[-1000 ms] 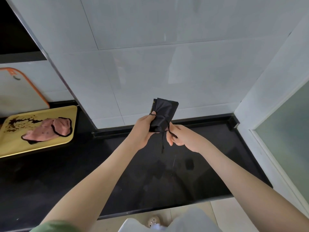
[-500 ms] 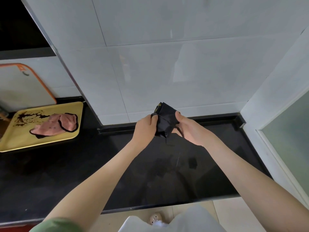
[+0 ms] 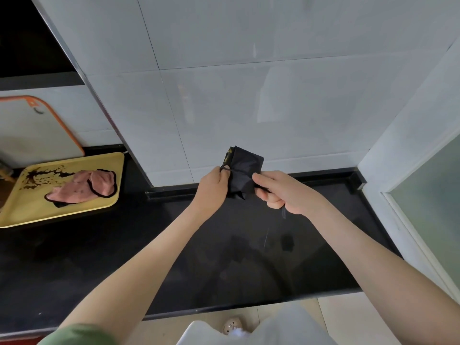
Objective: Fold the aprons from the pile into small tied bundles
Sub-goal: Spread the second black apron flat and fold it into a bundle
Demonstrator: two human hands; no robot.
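The black apron (image 3: 242, 170), folded into a small bundle, is held in the air above the dark worktop (image 3: 174, 245), near the tiled wall (image 3: 249, 95). The left hand (image 3: 214, 188) pinches its left edge. The right hand (image 3: 281, 192) is curled round the thin strap (image 3: 283, 212), thumb on the cloth. The cloth looks light, soft and perhaps slippery, so the folds may open easily; a hold across the middle seems safest. A pink cloth (image 3: 82, 188) lies on a yellow tray (image 3: 25, 212) at the left.

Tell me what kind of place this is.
Probably a home kitchen: a black countertop backed by a white tiled wall, a cutting board leaning there, and a yellow tray.
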